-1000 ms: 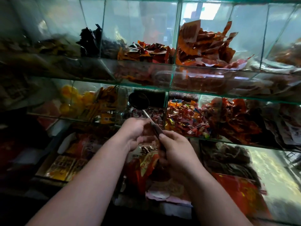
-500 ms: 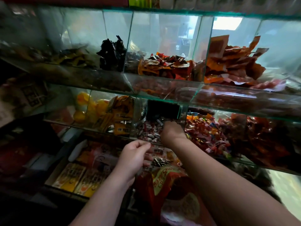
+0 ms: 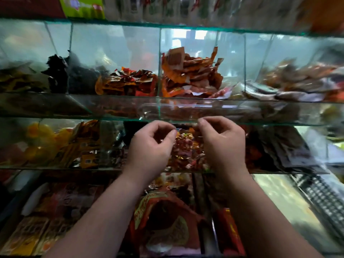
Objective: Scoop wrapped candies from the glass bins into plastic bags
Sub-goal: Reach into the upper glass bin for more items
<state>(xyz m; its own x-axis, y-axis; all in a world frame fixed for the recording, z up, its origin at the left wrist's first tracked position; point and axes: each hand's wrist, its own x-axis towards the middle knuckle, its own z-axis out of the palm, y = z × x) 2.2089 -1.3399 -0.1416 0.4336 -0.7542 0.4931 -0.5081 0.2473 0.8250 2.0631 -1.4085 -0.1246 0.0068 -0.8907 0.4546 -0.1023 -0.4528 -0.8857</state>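
Head view: the left grip and right grip hover side by side, apart, with fingers curled and thumb tips close to the forefingers. I cannot tell whether they pinch anything. The wrapped candies lie in the glass bin just behind and between both grips.

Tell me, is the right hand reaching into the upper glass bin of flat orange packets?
No, the right hand is below that bin of flat orange packets, beside the left hand in front of the colourful wrapped candies.
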